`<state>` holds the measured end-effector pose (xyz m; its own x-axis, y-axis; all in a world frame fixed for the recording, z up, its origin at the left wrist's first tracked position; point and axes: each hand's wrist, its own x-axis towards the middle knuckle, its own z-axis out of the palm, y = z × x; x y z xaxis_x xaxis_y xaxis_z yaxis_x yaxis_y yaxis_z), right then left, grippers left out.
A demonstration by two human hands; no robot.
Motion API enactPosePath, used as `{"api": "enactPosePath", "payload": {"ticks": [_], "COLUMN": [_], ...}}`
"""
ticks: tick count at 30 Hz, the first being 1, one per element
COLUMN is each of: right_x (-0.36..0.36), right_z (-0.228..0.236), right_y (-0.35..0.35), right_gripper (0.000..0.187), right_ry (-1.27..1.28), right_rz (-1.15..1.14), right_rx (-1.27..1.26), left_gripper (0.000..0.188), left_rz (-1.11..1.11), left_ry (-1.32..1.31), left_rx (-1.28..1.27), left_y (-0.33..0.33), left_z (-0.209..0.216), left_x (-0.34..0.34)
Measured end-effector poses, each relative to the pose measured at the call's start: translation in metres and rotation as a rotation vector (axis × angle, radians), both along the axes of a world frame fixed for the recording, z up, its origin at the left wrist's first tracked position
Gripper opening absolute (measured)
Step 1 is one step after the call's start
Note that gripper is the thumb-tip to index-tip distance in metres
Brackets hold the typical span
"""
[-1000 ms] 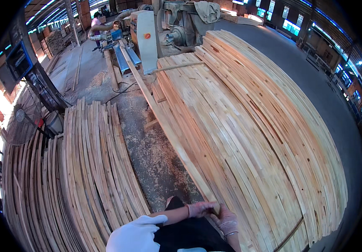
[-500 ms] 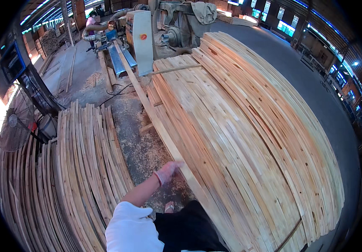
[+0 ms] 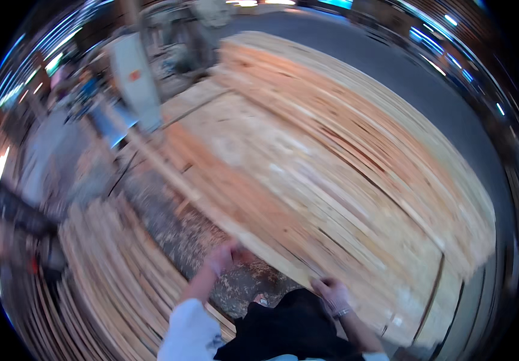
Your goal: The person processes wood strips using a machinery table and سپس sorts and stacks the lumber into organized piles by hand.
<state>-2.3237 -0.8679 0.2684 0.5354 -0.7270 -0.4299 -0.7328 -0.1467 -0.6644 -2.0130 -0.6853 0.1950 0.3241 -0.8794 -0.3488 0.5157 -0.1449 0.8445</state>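
Observation:
A long, narrow wooden board (image 3: 217, 219) runs from the machine at the far left down to its near end in front of me. My right hand (image 3: 331, 295), with a band at the wrist, is closed on that near end, fingers on the edge. My left hand (image 3: 222, 257), in a pinkish glove, is beside the board's left edge farther up; motion smears its fingers, so their grip cannot be made out. Right of the board lies a broad stack of pale planks (image 3: 283, 156).
At far left stands a woodworking machine with a blue metal bed (image 3: 112, 123) and a pale cabinet (image 3: 134, 78). Rough strips (image 3: 121, 259) are piled at left. Sawdust covers the floor (image 3: 193, 240) between the piles. A grey floor strip (image 3: 355, 51) passes behind the plank stack.
My view has swung right, blurring the scene. My right hand has come into view at the board's near end. My left hand, earlier on the board, now appears at its left edge.

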Motion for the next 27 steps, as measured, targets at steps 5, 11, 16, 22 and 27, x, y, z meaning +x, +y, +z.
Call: {"api": "enactPosePath", "payload": {"ticks": [5,11,16,22,27], "right_x": [0.066,0.053,-0.009,-0.064,-0.072], "right_z": [0.002,-0.029,-0.078,-0.136,-0.139], "right_y": [0.007,-0.071,-0.196,-0.424,-0.576], "right_gripper": [0.036,0.041,0.048,0.047,0.027], "right_ry": [-0.226,-0.275,0.025,0.378,0.777], "right_rz": [0.222,0.339,0.281,0.102,0.014], "right_rx": [-0.001,-0.032,-0.071,-0.397,-0.874], "left_gripper": [0.044,0.011,0.016,0.034,0.034], "left_rz": [-0.379,0.202,0.73,1.09,1.087], "left_ry": [0.512,0.335,0.554,0.41,0.403], "left_rx": [0.055,0.04,-0.097,-0.154,0.053], "left_y": [-0.039,-0.063,-0.067,-0.129,-0.139], "left_z": [-0.049,-0.012,-0.025,-0.001,0.018], "left_x": [-0.154,-0.146,-0.068,-0.034,-0.082]}}
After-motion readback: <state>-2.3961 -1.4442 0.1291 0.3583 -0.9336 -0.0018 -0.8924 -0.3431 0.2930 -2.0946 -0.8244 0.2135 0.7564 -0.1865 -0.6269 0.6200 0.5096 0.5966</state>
